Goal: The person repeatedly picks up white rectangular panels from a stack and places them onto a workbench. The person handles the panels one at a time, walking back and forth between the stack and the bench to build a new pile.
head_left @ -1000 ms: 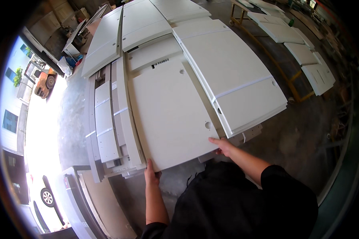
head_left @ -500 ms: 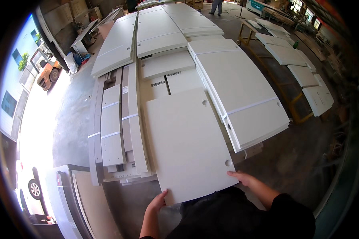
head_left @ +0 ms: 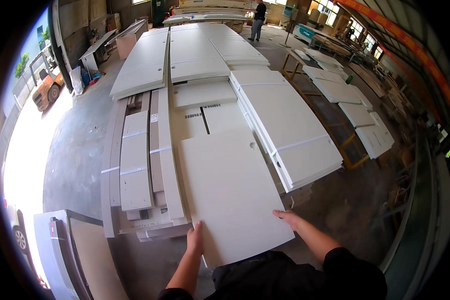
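Note:
A large white board point(head_left: 230, 195) lies at the front of the stack, its near end reaching to my body. It has a round hole near its far right corner. My left hand point(head_left: 195, 241) grips the board's left edge near the bottom, thumb on top and the other fingers hidden beneath. On the right edge, my right hand point(head_left: 288, 219) rests its thumb on the top face, with its fingers under the rim. Beyond the board's far end lie white boards with dark printing point(head_left: 217, 117). Strapped narrow boards point(head_left: 135, 160) lie to the left.
A strapped stack of white boards point(head_left: 290, 125) stands close on the right, with more boards point(head_left: 197, 50) behind. Farther right, boards lie over a yellow frame point(head_left: 349, 143). Upright panels point(head_left: 90, 250) stand at the lower left. A person point(head_left: 257, 20) stands far back; a forklift point(head_left: 47, 85) is by the doorway.
The view has tilted up. My left hand has shifted farther up the board's left edge, and my right hand has also moved up its edge. Both keep hold of the board.

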`<state>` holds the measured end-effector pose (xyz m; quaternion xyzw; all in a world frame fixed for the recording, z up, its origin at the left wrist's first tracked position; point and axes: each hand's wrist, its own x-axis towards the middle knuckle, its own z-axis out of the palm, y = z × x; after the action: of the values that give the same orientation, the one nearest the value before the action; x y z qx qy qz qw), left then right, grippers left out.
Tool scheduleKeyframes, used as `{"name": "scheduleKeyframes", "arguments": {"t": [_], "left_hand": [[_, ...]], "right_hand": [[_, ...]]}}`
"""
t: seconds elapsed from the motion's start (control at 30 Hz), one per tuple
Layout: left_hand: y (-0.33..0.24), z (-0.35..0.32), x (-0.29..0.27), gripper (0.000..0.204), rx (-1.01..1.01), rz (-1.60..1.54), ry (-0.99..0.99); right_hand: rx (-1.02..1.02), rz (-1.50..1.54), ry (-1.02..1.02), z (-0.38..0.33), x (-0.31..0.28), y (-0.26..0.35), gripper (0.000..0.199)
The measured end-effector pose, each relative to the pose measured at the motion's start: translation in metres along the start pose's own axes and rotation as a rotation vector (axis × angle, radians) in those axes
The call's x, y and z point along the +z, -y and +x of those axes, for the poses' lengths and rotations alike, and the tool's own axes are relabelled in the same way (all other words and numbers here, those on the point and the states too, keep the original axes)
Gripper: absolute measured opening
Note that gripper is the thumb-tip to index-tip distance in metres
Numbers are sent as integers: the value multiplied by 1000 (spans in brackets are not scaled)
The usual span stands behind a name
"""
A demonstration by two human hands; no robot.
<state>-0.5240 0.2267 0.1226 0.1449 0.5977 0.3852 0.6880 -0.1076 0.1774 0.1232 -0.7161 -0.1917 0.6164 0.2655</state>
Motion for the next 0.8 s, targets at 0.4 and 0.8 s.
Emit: {"name": "scheduleKeyframes", "arguments": {"t": [0.4,0.8], "left_hand": [[49,-29,2,58,34,-84,104],[48,-72,98,52,327,-7,250]], "right_hand": [[-435,-260,-215,-101,-2,12,66],[-649,29,-310,-181,-97,-22,51]]}}
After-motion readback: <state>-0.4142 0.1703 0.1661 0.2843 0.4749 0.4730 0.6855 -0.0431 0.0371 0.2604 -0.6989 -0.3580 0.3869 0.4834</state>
